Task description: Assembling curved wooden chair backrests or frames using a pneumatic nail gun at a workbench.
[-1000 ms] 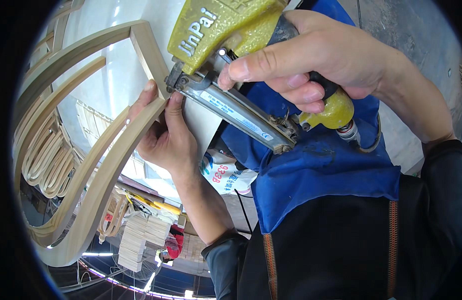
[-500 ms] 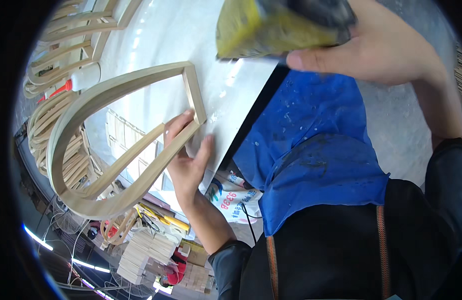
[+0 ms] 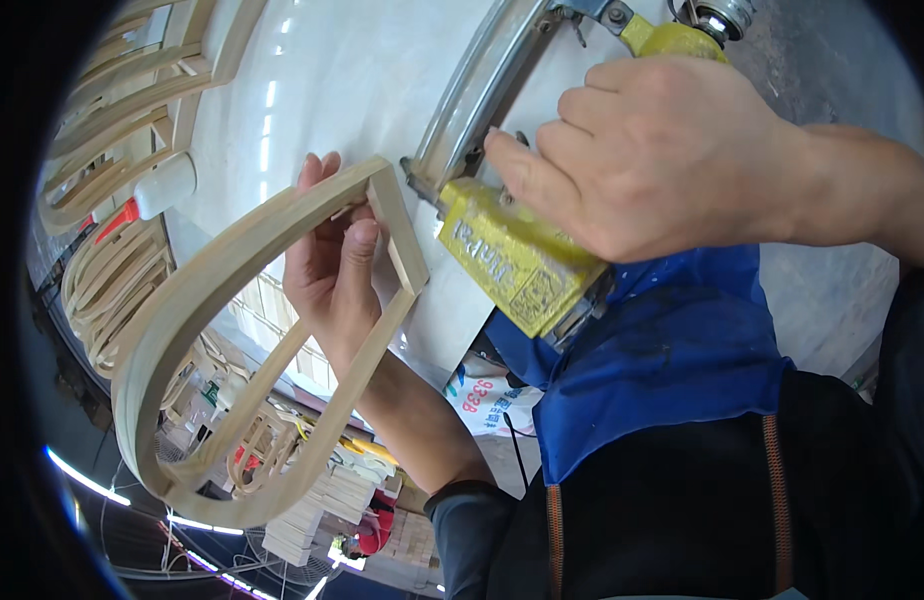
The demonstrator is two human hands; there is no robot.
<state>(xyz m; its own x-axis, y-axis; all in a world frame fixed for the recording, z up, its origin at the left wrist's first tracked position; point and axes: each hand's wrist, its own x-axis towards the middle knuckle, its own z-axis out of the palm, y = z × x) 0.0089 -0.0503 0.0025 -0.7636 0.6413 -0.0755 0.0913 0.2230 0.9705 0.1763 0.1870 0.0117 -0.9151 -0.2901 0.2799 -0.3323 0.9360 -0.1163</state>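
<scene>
My left hand reaches through a pale wooden frame and grips its upper rail close to the angled corner, thumb on the inner side. The frame is a long rounded loop closed by a short straight end piece, with another bar inside the loop. In my right hand is a yellow nail gun with a long metal magazine. The fingers wrap round its handle, and a metal hose fitting shows behind them. The gun's nose is close to the frame's short end piece; I cannot tell whether they touch.
A white worktable lies under the work. Along its far left are curved wooden frames, a white glue bottle with a red tip, and a stack of bent wooden parts. My blue apron and a white printed bag are near the table edge.
The nail gun has turned and come down toward the frame, its whole body now showing. My left hand has shifted from the lower corner to the upper rail, and the frame has tilted.
</scene>
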